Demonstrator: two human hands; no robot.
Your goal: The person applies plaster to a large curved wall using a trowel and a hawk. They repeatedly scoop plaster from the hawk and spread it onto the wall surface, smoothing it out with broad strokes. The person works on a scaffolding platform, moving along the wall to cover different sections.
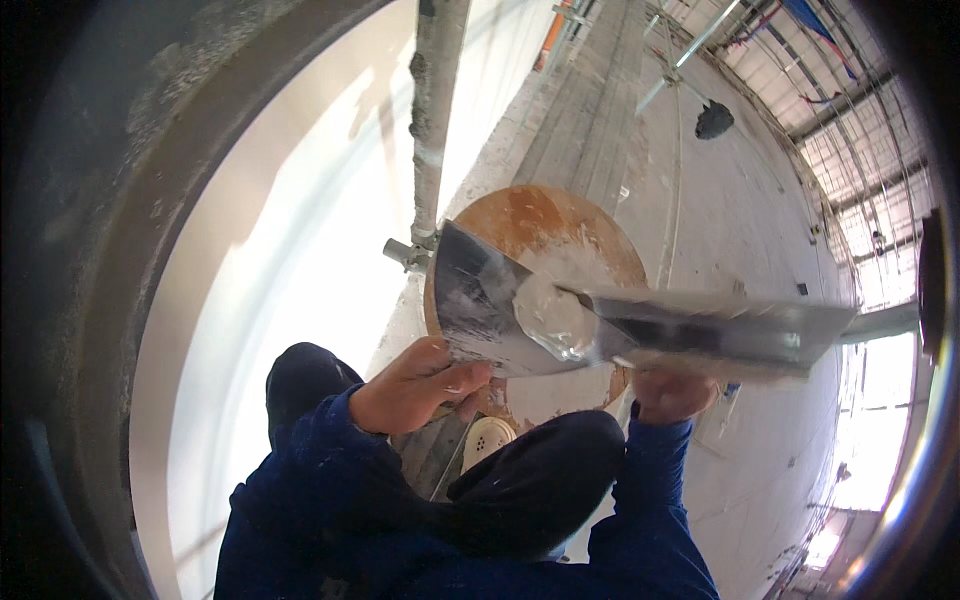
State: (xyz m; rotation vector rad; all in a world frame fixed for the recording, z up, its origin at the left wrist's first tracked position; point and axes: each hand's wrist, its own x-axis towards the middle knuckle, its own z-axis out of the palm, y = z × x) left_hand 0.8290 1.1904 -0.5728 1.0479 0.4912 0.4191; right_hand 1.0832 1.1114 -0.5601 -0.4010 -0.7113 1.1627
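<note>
My left hand (425, 385) is closed on the near edge of a wide grey metal plastering blade (475, 300), tilted and smeared white. A wet lump of white plaster (553, 318) sits at that blade's right side. My right hand (668, 395) is wrapped under a long metal trowel (725, 335), whose handle is hidden below it. Motion blurs the trowel; its left end meets the plaster. Beneath both tools lies a round brown surface (535, 215) streaked with white; whether it is a board or a container's top, I cannot tell.
A crusted scaffold pole (430, 120) with a clamp (405, 253) stands at the left, before a bright white wall surface (290, 290). Grey planks (590, 110) run away behind the round surface. My bent knee (580, 445) and a white clog (488, 440) are close below.
</note>
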